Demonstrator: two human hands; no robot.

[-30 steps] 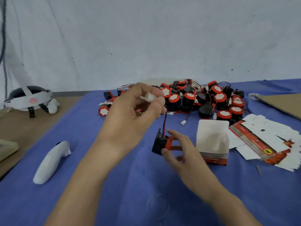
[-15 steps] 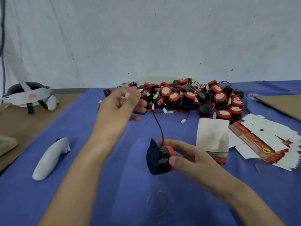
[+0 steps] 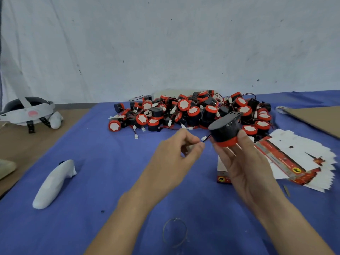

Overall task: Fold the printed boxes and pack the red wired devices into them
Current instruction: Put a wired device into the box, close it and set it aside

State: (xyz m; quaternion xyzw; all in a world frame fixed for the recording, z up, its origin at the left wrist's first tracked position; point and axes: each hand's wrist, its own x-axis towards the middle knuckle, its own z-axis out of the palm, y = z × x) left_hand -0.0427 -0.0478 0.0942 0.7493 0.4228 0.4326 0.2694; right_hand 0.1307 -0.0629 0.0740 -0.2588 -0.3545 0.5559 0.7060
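My right hand (image 3: 244, 162) holds one black device with a red rim (image 3: 224, 131) in the air, its black bracket side up. Just to its left, my left hand (image 3: 176, 155) pinches the device's thin wire near its white connector (image 3: 203, 138). A folded white box with a red printed base (image 3: 223, 172) stands on the cloth behind my right hand, mostly hidden by it. A big pile of red wired devices (image 3: 193, 113) lies at the back. Flat printed box blanks (image 3: 301, 159) are stacked at the right.
Blue cloth (image 3: 103, 162) covers the table. A white handheld controller (image 3: 53, 183) lies at the left, a headset (image 3: 27, 111) at the far left on bare wood. A thin wire ring (image 3: 174, 232) lies near me. Brown cardboard (image 3: 316, 118) sits at the right back.
My right hand has lifted the device up and to the right, turning its bracket side upward. My left hand came down and right, and the wire between them is now short.
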